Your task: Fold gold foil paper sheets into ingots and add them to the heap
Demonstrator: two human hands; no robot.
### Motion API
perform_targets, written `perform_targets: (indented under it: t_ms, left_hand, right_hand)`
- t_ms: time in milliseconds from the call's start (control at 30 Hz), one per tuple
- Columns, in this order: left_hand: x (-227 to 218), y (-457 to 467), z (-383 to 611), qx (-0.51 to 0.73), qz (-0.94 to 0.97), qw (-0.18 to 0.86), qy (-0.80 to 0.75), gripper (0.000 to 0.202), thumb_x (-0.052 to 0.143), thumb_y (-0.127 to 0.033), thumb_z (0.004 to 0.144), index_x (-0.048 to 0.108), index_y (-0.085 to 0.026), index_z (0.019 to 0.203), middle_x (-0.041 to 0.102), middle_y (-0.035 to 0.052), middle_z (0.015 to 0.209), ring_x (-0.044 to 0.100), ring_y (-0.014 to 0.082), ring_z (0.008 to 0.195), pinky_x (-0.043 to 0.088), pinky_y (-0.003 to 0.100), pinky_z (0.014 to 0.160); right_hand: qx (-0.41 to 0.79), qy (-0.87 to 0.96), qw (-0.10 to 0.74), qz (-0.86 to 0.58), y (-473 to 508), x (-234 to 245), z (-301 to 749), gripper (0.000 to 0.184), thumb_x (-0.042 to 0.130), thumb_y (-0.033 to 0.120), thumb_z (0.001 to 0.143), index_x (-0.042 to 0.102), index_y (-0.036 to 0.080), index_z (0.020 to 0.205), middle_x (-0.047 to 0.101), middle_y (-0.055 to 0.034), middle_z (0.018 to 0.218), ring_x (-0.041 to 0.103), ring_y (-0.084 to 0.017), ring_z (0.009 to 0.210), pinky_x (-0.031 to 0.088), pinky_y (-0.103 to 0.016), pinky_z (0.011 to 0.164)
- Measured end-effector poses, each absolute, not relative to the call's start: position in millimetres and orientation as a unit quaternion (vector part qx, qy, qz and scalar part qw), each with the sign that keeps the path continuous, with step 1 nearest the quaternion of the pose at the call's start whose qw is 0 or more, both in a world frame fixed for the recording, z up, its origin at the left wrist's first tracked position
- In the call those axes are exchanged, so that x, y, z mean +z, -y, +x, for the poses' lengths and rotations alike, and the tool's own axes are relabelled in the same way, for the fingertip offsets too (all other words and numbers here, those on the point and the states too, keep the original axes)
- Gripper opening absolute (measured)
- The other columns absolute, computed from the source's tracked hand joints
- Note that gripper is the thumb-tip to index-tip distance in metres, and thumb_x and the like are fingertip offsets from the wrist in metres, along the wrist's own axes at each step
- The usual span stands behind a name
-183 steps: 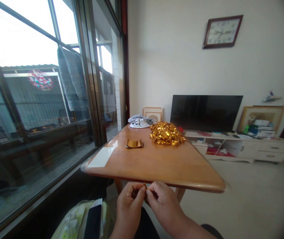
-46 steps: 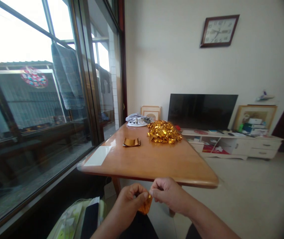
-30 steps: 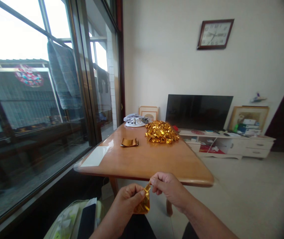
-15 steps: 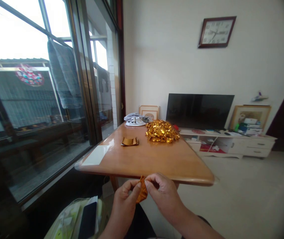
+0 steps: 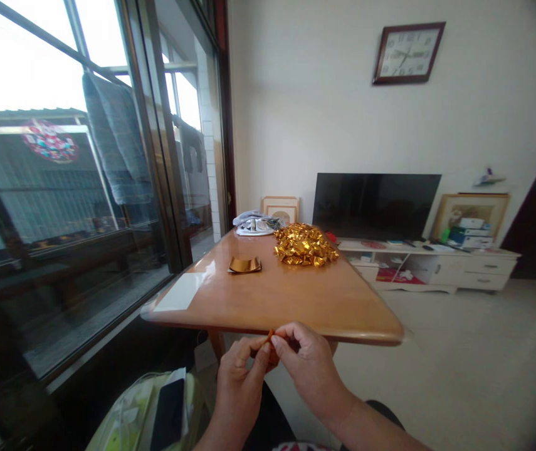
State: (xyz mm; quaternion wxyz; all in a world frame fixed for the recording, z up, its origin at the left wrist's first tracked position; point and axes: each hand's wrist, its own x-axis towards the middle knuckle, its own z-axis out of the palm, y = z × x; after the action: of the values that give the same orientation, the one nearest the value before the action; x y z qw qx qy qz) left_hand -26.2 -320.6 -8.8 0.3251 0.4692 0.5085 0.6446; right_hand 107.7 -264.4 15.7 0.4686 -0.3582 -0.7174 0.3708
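Note:
Between my hands, just off the table's near edge, is a piece of gold foil paper [image 5: 273, 358], partly hidden by my fingers. My left hand [image 5: 242, 373] pinches it from the left with thumb and forefinger. From the right, my right hand [image 5: 306, 357] pinches its upper end, the fingertips of both hands almost touching. On the wooden table [image 5: 268, 300] lies a small stack of gold foil sheets [image 5: 244, 265], curled up at the sides. Farther back on the right is a heap of folded gold foil pieces [image 5: 305, 245].
A pale sheet [image 5: 176, 292] lies at the table's left edge, and a white plastic bag [image 5: 259, 224] at its far end. Low on the left, a phone [image 5: 168, 413] rests on a greenish stool [image 5: 126, 410]. A television [image 5: 375, 205] stands on a white cabinet [image 5: 479, 269] beyond.
My hands have drawn slightly closer together on the foil, and less of it shows below the fingers. The view has shifted a little.

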Motion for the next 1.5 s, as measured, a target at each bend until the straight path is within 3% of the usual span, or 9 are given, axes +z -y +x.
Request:
perform_targets:
  t_ms: [500, 767, 1133, 1300, 1500]
  left_hand:
    - [-5, 322, -27, 0.586, 0.545, 0.121, -0.588, 0.008, 0.072, -0.033, 0.083, 0.08, -0.029, 0.084, 0.073, 0.0049, 0.082, 0.06, 0.0244, 0.082, 0.037, 0.031, 0.08]
    - [-7, 321, -28, 0.564, 0.571, 0.085, -0.591, 0.01, 0.069, -0.031, 0.086, 0.079, -0.03, 0.087, 0.073, 0.0037, 0.082, 0.061, 0.0235, 0.082, 0.036, 0.032, 0.08]
    - [-16, 322, -30, 0.49, 0.629, 0.038, -0.602, 0.021, 0.055, -0.034, 0.097, 0.075, -0.027, 0.096, 0.071, 0.0015, 0.084, 0.062, 0.0201, 0.083, 0.039, 0.032, 0.079]
    - [-16, 323, -29, 0.496, 0.629, 0.082, -0.593, 0.021, 0.056, -0.034, 0.096, 0.074, -0.025, 0.091, 0.071, 0.0019, 0.082, 0.063, 0.0195, 0.082, 0.043, 0.03, 0.077]
    - [-18, 320, -30, 0.557, 0.566, 0.242, -0.558, 0.024, 0.061, -0.038, 0.092, 0.075, -0.02, 0.086, 0.071, 0.005, 0.082, 0.063, 0.0198, 0.08, 0.048, 0.028, 0.074]
  right_hand:
    - [0.355, 0.71, 0.483, -0.369, 267, 15, 106, 0.015, 0.061, 0.028, 0.087, 0.065, 0.02, 0.075, 0.069, -0.0016, 0.074, 0.062, -0.017, 0.07, 0.047, -0.025, 0.066]
    - [0.34, 0.725, 0.477, -0.363, 267, 15, 106, 0.011, 0.06, 0.022, 0.085, 0.061, 0.02, 0.074, 0.064, 0.0002, 0.072, 0.058, -0.016, 0.068, 0.045, -0.025, 0.065]
    - [0.432, 0.685, 0.469, -0.353, 261, 6, 106, 0.014, 0.059, 0.029, 0.087, 0.06, 0.019, 0.077, 0.063, -0.0004, 0.07, 0.056, -0.016, 0.066, 0.044, -0.027, 0.061]
    - [0.535, 0.643, 0.444, -0.319, 256, 5, 110, 0.016, 0.059, 0.031, 0.087, 0.058, 0.019, 0.075, 0.058, 0.0019, 0.066, 0.053, -0.015, 0.063, 0.044, -0.025, 0.06]
    - [0.514, 0.664, 0.435, -0.324, 255, 2, 111, 0.017, 0.061, 0.032, 0.086, 0.057, 0.019, 0.076, 0.057, 0.0015, 0.068, 0.051, -0.014, 0.065, 0.042, -0.025, 0.06]
